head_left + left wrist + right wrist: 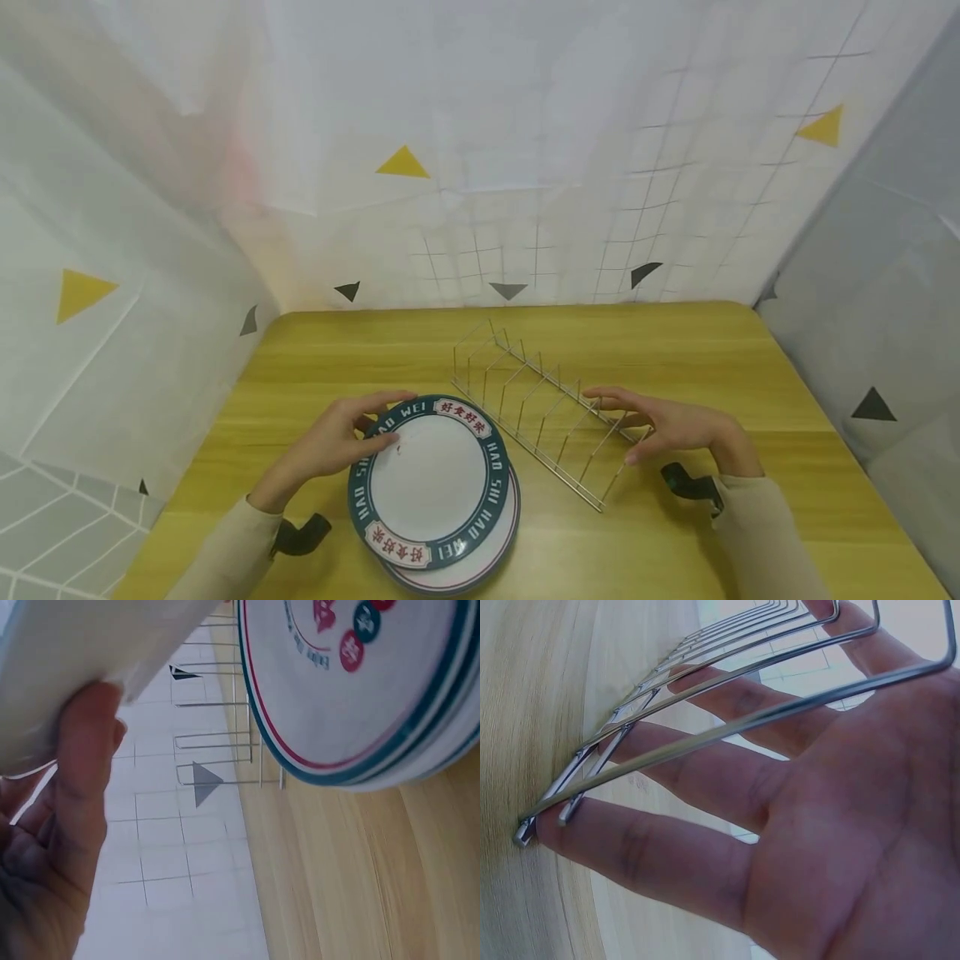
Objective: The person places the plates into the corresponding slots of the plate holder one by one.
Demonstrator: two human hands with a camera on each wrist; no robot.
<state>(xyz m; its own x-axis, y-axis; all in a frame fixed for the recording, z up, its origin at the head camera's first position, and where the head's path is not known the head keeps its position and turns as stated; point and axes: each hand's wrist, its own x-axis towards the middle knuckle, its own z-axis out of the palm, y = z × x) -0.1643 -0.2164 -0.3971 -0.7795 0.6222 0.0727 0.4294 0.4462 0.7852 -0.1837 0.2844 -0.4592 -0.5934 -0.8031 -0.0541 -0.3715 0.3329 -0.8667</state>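
Observation:
My left hand [348, 433] grips the upper left rim of a round plate [431, 483] with a dark teal lettered border. Its thumb lies over the border, and the other fingers are partly hidden behind the rim. This plate overlaps stacked white plates [360, 697] with teal and red rim lines on the table. At the right end of a metal wire dish rack [551, 408] is my right hand [675, 425]. The right wrist view shows its spread, mostly straight fingers [682, 761] behind the wires, fingertips at the bottom rails.
The wooden table [337, 350] is bordered by white sheeting [480, 233] with yellow and dark triangles at the back and sides. The rack stands diagonally, just right of the plates. A black wrist mount [300, 535] sits by each sleeve.

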